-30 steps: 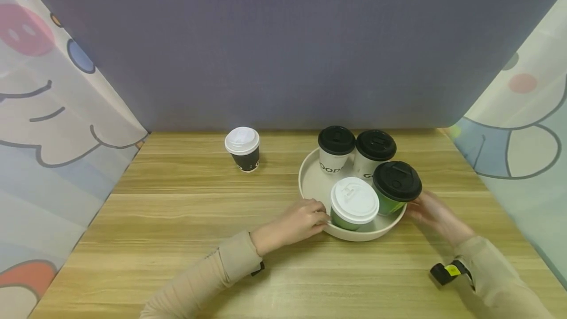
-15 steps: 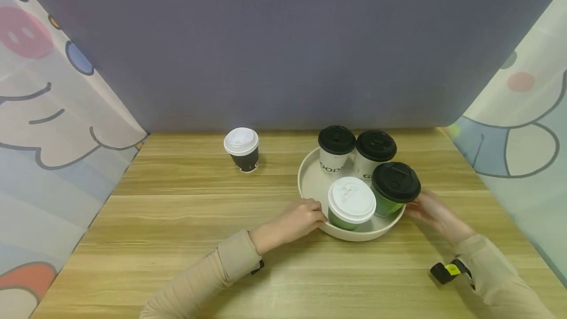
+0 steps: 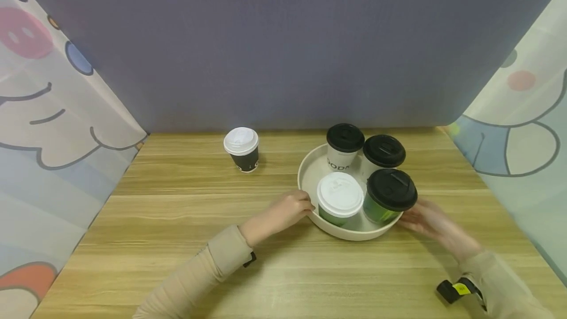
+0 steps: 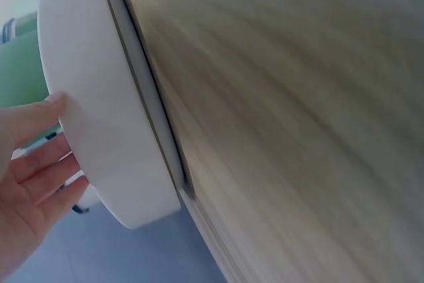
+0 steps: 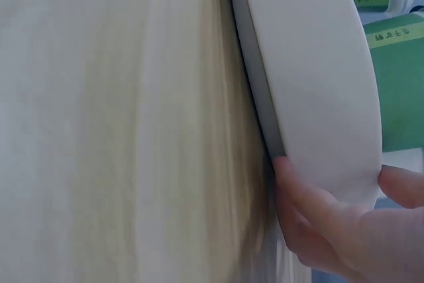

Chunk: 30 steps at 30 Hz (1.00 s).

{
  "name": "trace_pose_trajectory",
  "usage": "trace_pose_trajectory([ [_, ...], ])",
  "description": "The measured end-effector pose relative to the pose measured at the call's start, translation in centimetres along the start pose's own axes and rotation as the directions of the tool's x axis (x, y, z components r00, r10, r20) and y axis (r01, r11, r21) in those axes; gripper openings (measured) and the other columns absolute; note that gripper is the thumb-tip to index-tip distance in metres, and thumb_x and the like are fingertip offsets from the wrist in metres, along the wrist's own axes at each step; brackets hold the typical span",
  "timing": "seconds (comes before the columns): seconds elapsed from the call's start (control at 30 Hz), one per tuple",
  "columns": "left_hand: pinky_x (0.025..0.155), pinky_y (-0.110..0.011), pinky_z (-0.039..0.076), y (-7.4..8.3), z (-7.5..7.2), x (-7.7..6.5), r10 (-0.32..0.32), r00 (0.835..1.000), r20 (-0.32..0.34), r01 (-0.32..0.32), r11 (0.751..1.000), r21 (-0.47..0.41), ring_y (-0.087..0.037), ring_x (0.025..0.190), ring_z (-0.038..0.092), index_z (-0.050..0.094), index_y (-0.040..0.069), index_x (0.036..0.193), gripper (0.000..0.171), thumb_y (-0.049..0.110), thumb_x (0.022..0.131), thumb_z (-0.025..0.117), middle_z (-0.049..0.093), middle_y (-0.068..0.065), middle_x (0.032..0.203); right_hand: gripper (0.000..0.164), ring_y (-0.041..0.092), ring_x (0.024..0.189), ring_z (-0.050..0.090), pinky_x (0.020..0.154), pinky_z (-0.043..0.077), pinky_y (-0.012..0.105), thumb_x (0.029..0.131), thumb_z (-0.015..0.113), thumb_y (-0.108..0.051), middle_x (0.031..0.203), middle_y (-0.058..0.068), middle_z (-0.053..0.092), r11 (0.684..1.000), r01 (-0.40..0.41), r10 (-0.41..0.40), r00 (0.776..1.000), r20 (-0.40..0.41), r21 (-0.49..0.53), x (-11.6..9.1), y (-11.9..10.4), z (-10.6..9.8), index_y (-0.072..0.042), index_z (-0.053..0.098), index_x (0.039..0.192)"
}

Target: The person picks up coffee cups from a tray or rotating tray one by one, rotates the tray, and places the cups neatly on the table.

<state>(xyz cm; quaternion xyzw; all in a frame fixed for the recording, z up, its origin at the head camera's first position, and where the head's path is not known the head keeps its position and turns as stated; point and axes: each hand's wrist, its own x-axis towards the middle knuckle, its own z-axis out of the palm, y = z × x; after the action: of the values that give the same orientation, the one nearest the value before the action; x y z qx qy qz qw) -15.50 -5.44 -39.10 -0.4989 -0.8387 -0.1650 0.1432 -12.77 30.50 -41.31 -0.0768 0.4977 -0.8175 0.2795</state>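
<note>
A round cream tray (image 3: 350,234) sits on the wooden table, bearing several lidded paper cups. At the front left of it stands a green cup with a white lid (image 3: 340,194). Beside that is a green cup with a black lid (image 3: 392,189); two white cups with black lids, one left (image 3: 345,138) and one right (image 3: 384,151), stand behind. My left hand (image 3: 288,210) grips the tray's left rim, its thumb outside the wall (image 4: 106,97). On the other side my right hand (image 5: 344,230) holds the tray, thumb at the rim and fingers against the lower wall.
A small black cup with a white lid (image 3: 242,149) stands apart at the back left of the table (image 3: 177,220). A grey panel (image 3: 283,53) rises behind the table, and printed curtains (image 3: 522,127) hang at both sides.
The tray has turned clockwise seen from above: its front cups have shifted left, its rear cups right. My left hand has moved a little left and back with the rim.
</note>
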Motion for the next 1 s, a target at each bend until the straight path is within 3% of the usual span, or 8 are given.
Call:
trace_pose_trajectory([
  [0.17,0.074,-0.012,0.045,-1.1,0.0,-0.1,-0.017,1.000,0.009,0.017,0.997,-0.077,-0.014,0.079,0.060,0.068,0.005,0.083,0.008,0.006,0.076,0.066,0.062,-0.005,0.085,0.023,0.013,0.097,0.058,0.084,0.046,0.027,0.096,0.031,-0.008,0.103,0.002,0.061,1.000,0.016,-0.017,0.999,-0.038,-0.015,-0.4,0.9,0.6,-0.020,0.049,0.106],
  [0.33,0.079,-0.016,0.046,-1.6,-0.3,-0.2,-0.038,0.999,0.030,0.041,0.991,-0.127,-0.019,0.086,0.061,0.067,0.002,0.086,0.011,0.005,0.076,0.065,0.063,-0.011,0.092,0.016,0.013,0.095,0.058,0.084,0.046,0.029,0.096,0.034,-0.010,0.102,0.001,0.060,1.000,0.028,-0.028,0.994,-0.106,-0.006,-0.6,1.6,1.2,-0.015,0.032,0.111],
  [0.57,0.084,-0.022,0.045,-2.5,-0.4,-0.4,-0.055,0.998,0.033,0.059,0.988,-0.144,-0.025,0.095,0.059,0.067,0.001,0.089,0.013,0.004,0.077,0.064,0.062,-0.016,0.101,0.016,0.013,0.093,0.058,0.083,0.046,0.028,0.095,0.036,-0.010,0.099,0.001,0.060,0.999,0.037,-0.036,0.981,-0.190,0.003,-0.9,2.4,2.4,-0.013,0.037,0.110],
  [0.63,0.086,-0.023,0.044,-2.8,-0.4,-0.4,-0.056,0.998,0.032,0.060,0.987,-0.151,-0.026,0.098,0.058,0.066,0.002,0.089,0.013,0.004,0.077,0.064,0.061,-0.016,0.102,0.032,0.012,0.093,0.058,0.083,0.046,0.028,0.095,0.036,-0.011,0.098,-0.001,0.059,0.999,0.030,-0.038,0.974,-0.223,-0.039,-0.9,2.5,2.9,-0.004,0.028,0.125],
  [0.7,0.086,-0.023,0.044,-3.1,-0.3,-0.5,-0.060,0.998,0.027,0.063,0.984,-0.164,-0.026,0.099,0.058,0.066,0.002,0.090,0.013,0.004,0.077,0.064,0.061,-0.016,0.103,0.051,0.010,0.092,0.058,0.084,0.046,0.029,0.096,0.035,-0.014,0.098,-0.003,0.059,0.997,0.015,-0.034,0.967,-0.251,-0.076,-0.9,2.6,3.3,0.004,0.007,0.134],
  [0.8,0.086,-0.023,0.044,-3.3,-0.3,-0.5,-0.069,0.997,0.022,0.072,0.982,-0.177,-0.024,0.099,0.058,0.066,0.002,0.090,0.013,0.004,0.077,0.064,0.061,-0.014,0.104,0.068,0.009,0.093,0.057,0.085,0.045,0.029,0.096,0.034,-0.017,0.099,-0.004,0.058,0.994,-0.008,-0.022,0.962,-0.271,-0.110,-0.9,2.7,3.6,0.012,-0.016,0.132],
  [0.9,0.086,-0.023,0.044,-3.2,-0.4,-0.6,-0.076,0.997,0.023,0.079,0.982,-0.169,-0.023,0.098,0.058,0.066,0.003,0.091,0.013,0.006,0.078,0.064,0.061,-0.013,0.105,0.062,0.009,0.093,0.057,0.085,0.045,0.028,0.096,0.033,-0.015,0.100,-0.003,0.058,0.995,-0.009,-0.018,0.966,-0.256,-0.103,-0.9,2.7,3.6,0.012,-0.009,0.133],
  [1.0,0.085,-0.023,0.044,-2.9,-0.5,-0.7,-0.073,0.997,0.016,0.075,0.987,-0.140,-0.022,0.096,0.059,0.067,0.004,0.089,0.013,0.010,0.078,0.064,0.061,-0.013,0.103,0.035,0.010,0.093,0.058,0.083,0.046,0.027,0.096,0.032,-0.011,0.100,-0.002,0.059,0.998,0.017,-0.028,0.979,-0.201,-0.054,-0.9,2.4,3.3,0.000,0.030,0.129],
])
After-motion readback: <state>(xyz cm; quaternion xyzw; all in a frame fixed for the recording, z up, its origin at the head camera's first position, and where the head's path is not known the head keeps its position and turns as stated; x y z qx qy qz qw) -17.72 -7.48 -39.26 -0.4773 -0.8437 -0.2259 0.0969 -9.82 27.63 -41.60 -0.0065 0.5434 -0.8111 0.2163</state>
